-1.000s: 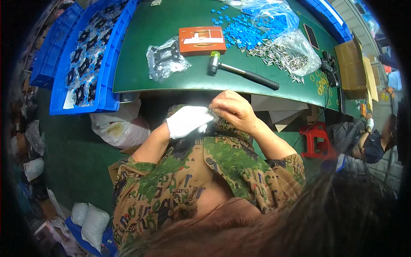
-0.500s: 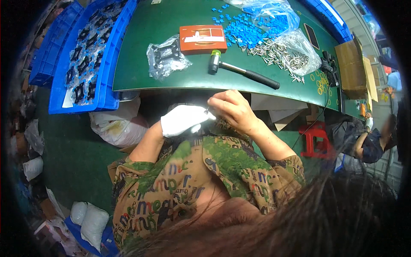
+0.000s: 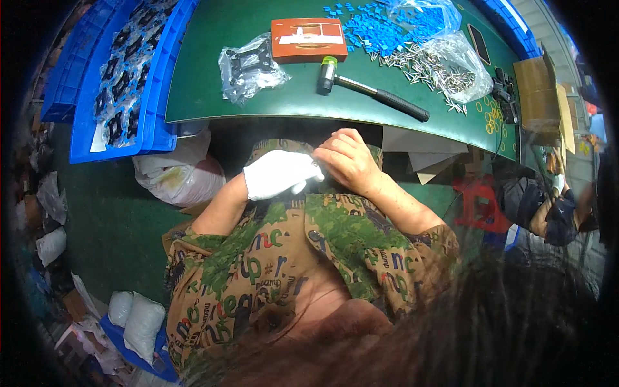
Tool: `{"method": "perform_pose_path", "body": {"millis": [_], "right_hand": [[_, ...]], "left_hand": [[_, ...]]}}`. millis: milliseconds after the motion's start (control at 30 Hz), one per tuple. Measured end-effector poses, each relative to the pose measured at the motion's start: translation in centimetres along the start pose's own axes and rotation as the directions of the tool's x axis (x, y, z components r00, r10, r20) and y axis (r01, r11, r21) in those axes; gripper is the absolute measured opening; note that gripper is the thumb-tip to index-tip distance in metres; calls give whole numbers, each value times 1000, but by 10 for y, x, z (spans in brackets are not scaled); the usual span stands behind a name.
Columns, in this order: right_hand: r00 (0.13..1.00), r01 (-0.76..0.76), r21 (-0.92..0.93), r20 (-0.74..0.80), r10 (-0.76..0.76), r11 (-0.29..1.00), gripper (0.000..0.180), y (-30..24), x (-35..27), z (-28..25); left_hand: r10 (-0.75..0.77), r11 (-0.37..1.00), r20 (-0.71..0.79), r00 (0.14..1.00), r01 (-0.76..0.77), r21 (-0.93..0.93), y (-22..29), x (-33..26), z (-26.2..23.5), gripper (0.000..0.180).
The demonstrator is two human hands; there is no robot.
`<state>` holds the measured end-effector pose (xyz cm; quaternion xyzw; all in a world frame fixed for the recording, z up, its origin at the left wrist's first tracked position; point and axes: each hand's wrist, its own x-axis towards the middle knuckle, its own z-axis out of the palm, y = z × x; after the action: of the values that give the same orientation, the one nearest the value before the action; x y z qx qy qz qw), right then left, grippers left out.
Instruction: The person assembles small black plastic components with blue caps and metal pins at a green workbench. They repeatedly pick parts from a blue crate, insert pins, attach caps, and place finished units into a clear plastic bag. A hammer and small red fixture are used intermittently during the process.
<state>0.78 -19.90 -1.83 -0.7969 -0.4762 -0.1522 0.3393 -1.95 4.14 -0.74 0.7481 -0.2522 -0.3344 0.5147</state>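
My left hand, in a white glove, is closed with its fingertips against those of my bare right hand. Both are held over my lap, below the table's front edge. My right fingers are curled and pinched together. Whatever sits between the fingertips is too small and hidden to name. On the table ahead lie a mallet with a black grip, an orange-red block with a pale slotted centre, and a clear plastic bag with a black part inside.
Blue clips and silver metal pins are heaped on the green table. Yellow rings, a phone and a cardboard box are at right. A blue crate of bagged black parts stands left. Another person's gloved hand shows far right.
The view has shifted slightly, so the table appears a little higher. My hands stay together over my lap, with only small finger movement.
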Motion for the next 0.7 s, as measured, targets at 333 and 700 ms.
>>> {"method": "perform_pose_path", "body": {"millis": [333,700], "right_hand": [[991,-119,38,-65,121,992,26,-7,-15,23],[994,-98,29,-46,99,995,23,-2,-15,29]], "left_hand": [[-107,986,-65,992,98,-133,-3,1,10,27],[-104,991,-56,993,99,-85,-9,2,12,30]]}}
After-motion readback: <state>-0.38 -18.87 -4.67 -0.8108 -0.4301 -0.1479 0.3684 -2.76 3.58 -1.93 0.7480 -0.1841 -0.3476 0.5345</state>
